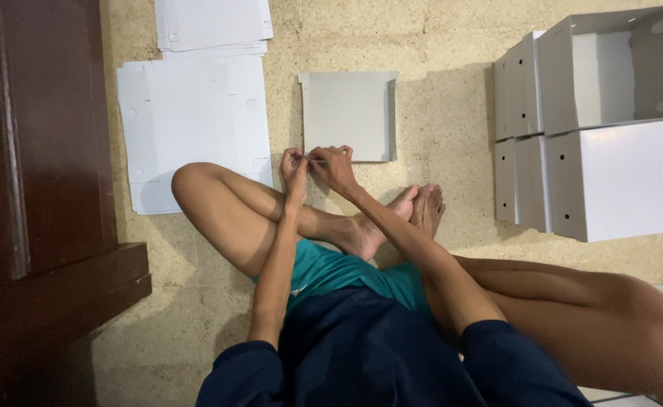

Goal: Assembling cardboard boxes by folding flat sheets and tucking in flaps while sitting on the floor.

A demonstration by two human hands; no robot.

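here: left hand [294, 164] and right hand [333, 164] both pinch near edge of flat grey card [349, 114], rest lying beyond fingertips on floor [437, 136]. likely light, stiff, creasable; grip by edges.

Folded white boxes [603, 128] stacked right; flat white blanks [192, 124] left; grey half-folded box [349, 114] centre, at hands.

Dark navy short sleeves [244, 373] on both arms, teal shorts [331, 271] just beyond the navy shirt [361, 347], and bare feet [418, 207] past the shorts.
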